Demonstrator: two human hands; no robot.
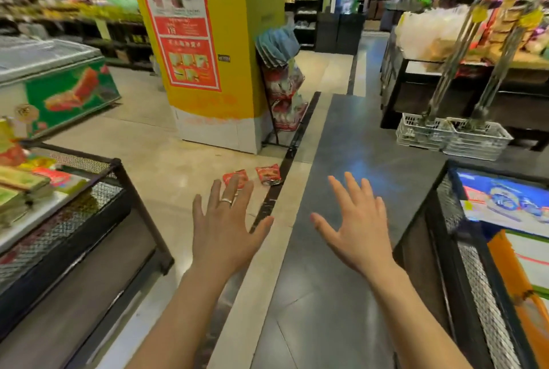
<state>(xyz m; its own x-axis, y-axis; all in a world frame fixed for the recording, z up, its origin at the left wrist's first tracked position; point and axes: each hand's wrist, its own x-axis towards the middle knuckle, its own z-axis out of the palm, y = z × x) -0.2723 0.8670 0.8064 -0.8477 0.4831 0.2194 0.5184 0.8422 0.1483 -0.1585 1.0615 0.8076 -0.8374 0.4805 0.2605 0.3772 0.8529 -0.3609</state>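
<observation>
Two red snack packets lie on the shop floor ahead of me: one point(269, 175) in full view beside the dark floor strip, the other point(233, 177) partly hidden behind my left fingertips. My left hand point(224, 230), with a ring on one finger, is stretched forward with straight, spread fingers and holds nothing. My right hand point(356, 227) reaches forward beside it, fingers also spread and empty, above the dark grey floor.
A black mesh display bin point(98, 190) with packaged goods stands at my left, another point(445, 220) at my right. Ahead are a yellow pillar point(234, 77) with a wire rack point(285, 101) of red packets, a chest freezer point(59, 83) at left, white crates point(451, 136) at right.
</observation>
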